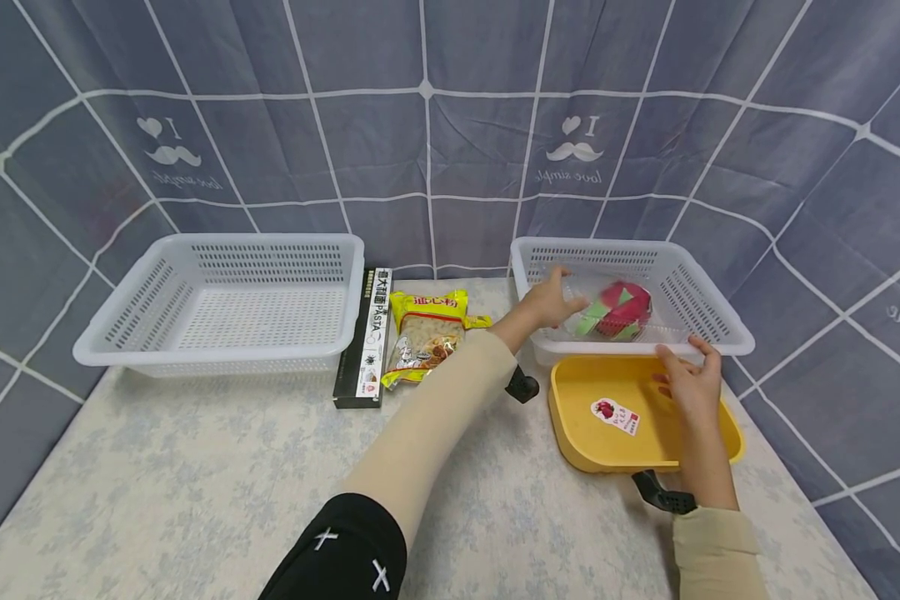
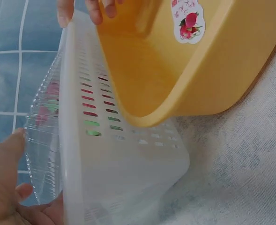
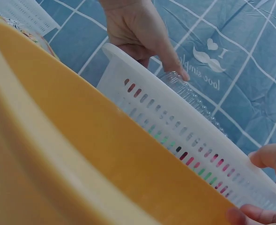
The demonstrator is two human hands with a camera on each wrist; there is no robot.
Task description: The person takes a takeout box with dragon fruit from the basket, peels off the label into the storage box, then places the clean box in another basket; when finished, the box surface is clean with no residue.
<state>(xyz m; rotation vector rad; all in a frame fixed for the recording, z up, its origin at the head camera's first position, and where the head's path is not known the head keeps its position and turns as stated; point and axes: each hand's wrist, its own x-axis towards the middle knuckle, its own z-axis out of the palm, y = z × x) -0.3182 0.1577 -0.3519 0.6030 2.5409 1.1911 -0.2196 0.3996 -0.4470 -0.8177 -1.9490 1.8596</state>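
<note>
At the right, a white plastic basket (image 1: 708, 312) holds a clear plastic box (image 2: 43, 154), tilted up above the rim. A pinkish-red and green thing (image 1: 624, 310), like a dragon fruit, shows inside it. My left hand (image 1: 547, 302) reaches in at the basket's left end and grips the box's edge, thumb on top; some fingers are hidden behind the basket wall. My right hand (image 1: 693, 379) holds the basket's front rim, its lower fingers curled over the yellow basin (image 1: 581, 442). This basin stands against the basket's front and has a fruit sticker (image 1: 615, 415) inside.
A second white basket (image 1: 217, 362) stands at the left. Between the baskets lie a black-and-white pasta box (image 1: 362, 350) and a yellow food packet (image 1: 425, 333). A grey-blue checked curtain (image 1: 465, 150) hangs behind the pale patterned tabletop (image 1: 217, 483).
</note>
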